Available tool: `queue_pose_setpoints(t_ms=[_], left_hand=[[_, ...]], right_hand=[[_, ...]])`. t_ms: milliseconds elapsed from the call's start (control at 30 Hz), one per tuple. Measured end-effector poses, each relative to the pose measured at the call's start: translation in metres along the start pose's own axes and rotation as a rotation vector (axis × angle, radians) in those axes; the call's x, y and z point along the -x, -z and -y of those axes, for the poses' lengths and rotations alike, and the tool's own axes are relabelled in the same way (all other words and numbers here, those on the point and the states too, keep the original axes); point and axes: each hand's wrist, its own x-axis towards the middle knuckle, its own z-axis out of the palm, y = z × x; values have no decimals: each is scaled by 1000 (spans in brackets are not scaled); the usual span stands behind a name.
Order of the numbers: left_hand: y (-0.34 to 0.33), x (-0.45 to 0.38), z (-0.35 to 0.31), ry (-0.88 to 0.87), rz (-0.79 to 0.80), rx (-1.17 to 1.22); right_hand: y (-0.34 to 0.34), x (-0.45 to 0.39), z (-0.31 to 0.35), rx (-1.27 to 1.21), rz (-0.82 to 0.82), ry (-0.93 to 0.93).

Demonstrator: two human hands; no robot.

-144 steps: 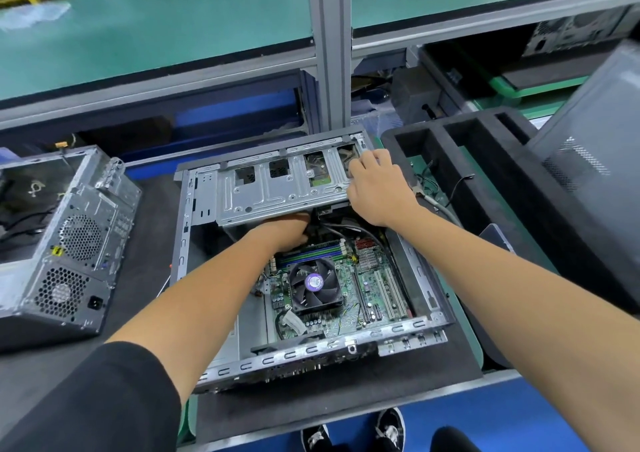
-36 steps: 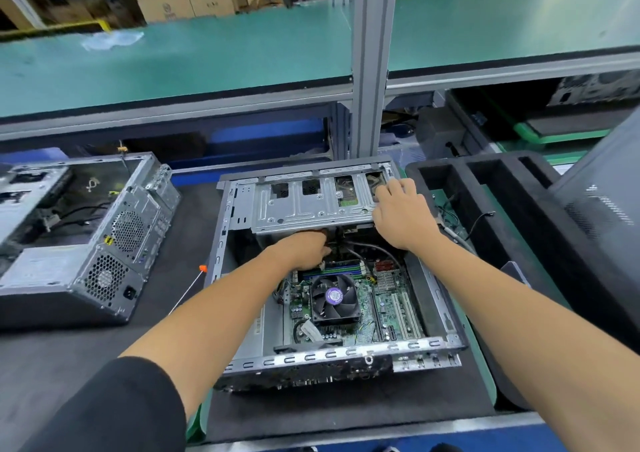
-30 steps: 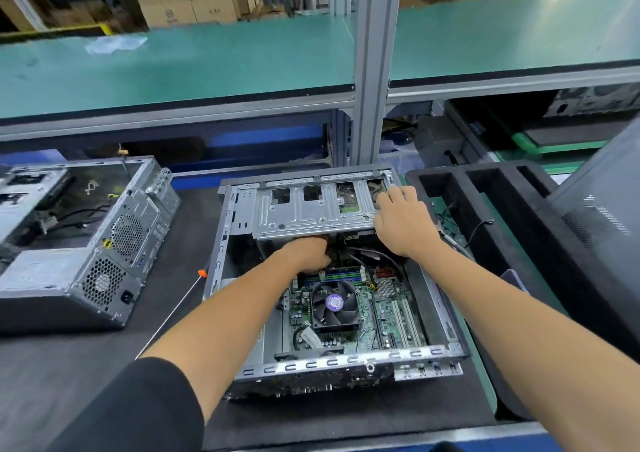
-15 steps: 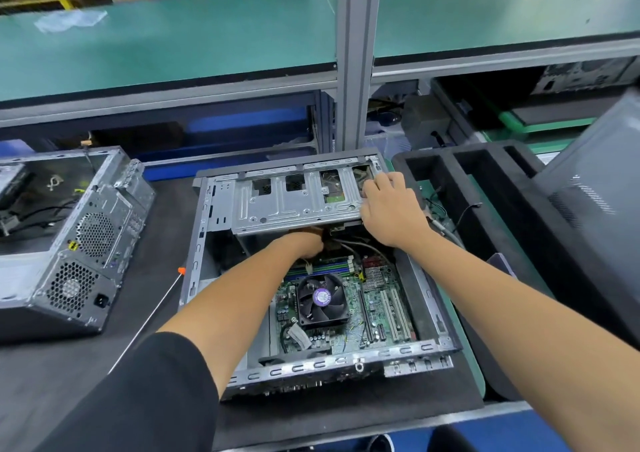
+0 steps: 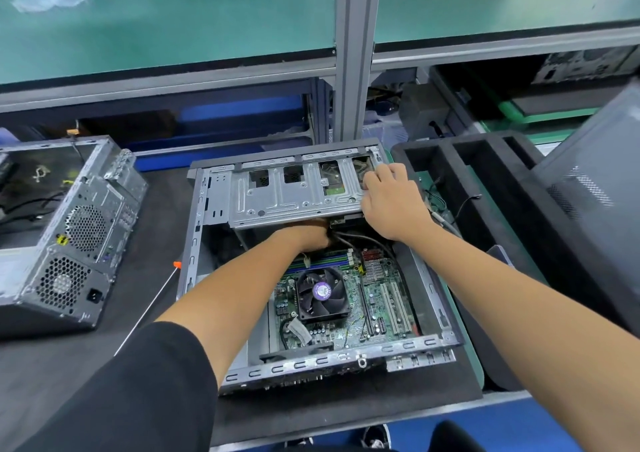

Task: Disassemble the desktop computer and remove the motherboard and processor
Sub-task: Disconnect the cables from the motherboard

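Note:
An open desktop case [image 5: 194,243] lies on the dark bench mat in front of me. Its green motherboard [image 5: 388,299] shows in the lower half, with a black cooler fan [image 5: 322,294] over the processor. A grey metal drive cage [image 5: 277,195] spans the case's far half. My left hand [image 5: 311,235] reaches under the cage's front edge, its fingers hidden among cables. My right hand [image 5: 389,198] rests on the cage's right end, fingers curled over its top.
A second opened case [image 5: 69,243] lies at the left. An orange-tipped rod [image 5: 152,306] lies between the cases. A black foam tray [image 5: 485,188] and a grey side panel [image 5: 595,192] stand at the right. A post [image 5: 353,53] rises behind.
Both hands stay at the drive cage throughout. Only my head shifts, so the scene slides slightly in view.

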Motion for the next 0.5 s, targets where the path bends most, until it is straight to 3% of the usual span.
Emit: queue_pose_setpoints(t_ms=[133, 500], left_hand=[[-5, -1, 1, -149, 43, -26], [-12, -11, 2, -111, -4, 40]], right_hand=[[1, 0, 0, 2, 8, -8], [2, 0, 0, -22, 31, -23]])
